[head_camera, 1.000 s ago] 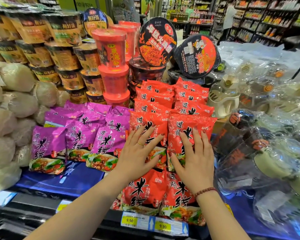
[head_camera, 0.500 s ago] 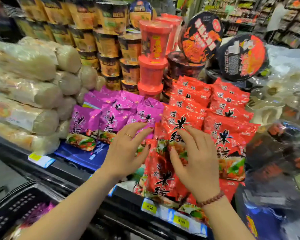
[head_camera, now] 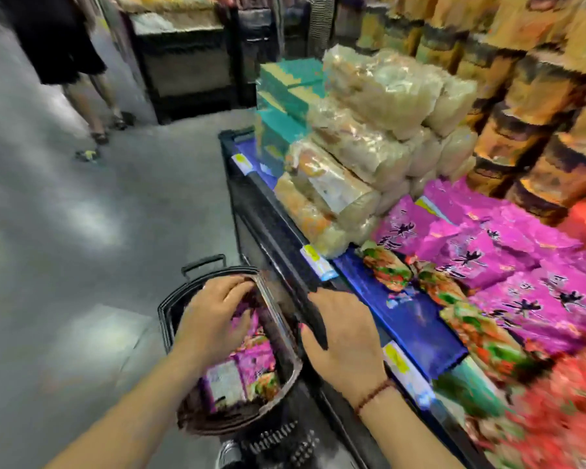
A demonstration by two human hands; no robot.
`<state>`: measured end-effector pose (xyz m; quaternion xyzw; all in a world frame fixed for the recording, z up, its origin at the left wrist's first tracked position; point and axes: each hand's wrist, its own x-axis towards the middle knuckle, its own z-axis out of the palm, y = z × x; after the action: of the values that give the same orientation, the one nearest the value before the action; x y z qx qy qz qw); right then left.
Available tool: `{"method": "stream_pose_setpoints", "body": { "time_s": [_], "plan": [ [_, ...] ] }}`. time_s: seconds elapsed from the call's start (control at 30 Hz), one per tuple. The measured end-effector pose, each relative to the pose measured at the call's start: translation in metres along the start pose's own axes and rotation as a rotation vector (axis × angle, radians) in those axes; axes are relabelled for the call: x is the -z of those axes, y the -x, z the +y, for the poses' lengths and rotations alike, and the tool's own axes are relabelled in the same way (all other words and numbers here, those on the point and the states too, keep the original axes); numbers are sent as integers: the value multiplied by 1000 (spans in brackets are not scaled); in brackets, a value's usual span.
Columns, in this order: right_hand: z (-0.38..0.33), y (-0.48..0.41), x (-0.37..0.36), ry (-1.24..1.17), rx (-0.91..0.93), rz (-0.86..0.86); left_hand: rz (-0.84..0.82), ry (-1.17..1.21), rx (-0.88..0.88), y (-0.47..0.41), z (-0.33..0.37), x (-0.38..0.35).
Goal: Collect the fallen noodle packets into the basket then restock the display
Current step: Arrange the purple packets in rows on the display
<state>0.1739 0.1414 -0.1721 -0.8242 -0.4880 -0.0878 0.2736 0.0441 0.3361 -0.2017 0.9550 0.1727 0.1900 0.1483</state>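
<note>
A black shopping basket [head_camera: 168, 321] stands on the floor beside the display shelf [head_camera: 278, 231] and holds several purple noodle packets [head_camera: 251, 358]. My left hand [head_camera: 214, 319] reaches into the basket, its fingers and thumb curled around a purple packet at the top of the pile. My right hand [head_camera: 344, 336] hovers over the shelf's front edge next to the basket, fingers extended and holding nothing. More purple packets [head_camera: 487, 262] lie on the display, with red packets [head_camera: 572, 418] blurred at the lower right.
Clear bags of pale noodles [head_camera: 369, 147] are stacked left of the purple packets, teal boxes [head_camera: 285, 93] sit behind them, and cup noodles [head_camera: 538, 113] are stacked at the back. A person's legs [head_camera: 92, 106] stand in the grey aisle at the upper left.
My view has swung left and down from the red packets to the basket. Both hands left the red packets; the left went into the basket, the right moved to the shelf edge.
</note>
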Motion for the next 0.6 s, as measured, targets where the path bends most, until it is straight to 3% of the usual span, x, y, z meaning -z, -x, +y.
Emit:
{"method": "stream_pose_setpoints", "body": {
  "time_s": [0.27, 0.5, 0.6],
  "plan": [
    [-50, -54, -112, -11, 41, -310, -156, -85, 362, 69, -142, 8],
    [-37, -79, -196, 5, -66, -625, -235, -42, 635, 104, -182, -31],
    [-23, -80, -240, -49, -121, -685, -240, 6, 768, 121, -193, -63]
  ]
}}
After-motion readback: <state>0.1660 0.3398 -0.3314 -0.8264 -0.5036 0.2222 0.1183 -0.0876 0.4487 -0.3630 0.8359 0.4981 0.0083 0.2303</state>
